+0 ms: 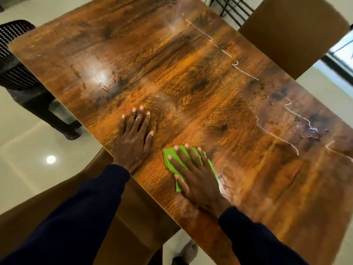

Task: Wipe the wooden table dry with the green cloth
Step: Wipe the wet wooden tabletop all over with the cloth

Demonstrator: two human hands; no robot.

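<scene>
The wooden table (pixel 172 69) fills most of the head view, its top glossy with dark grain. A folded green cloth (pixel 170 153) lies flat near the table's near edge. My right hand (pixel 194 175) presses down on the cloth with fingers spread, covering most of it. My left hand (pixel 134 134) rests flat on the bare wood to the left of the cloth, fingers apart, holding nothing. Water streaks and puddles (pixel 305 123) shine along the right side of the tabletop.
A dark slatted chair (pixel 17 60) stands off the table's far left corner. A brown chair back (pixel 294 33) is at the far right side, and another brown seat (pixel 57 197) sits under the near edge. Pale tiled floor (pixel 28 142) surrounds the table.
</scene>
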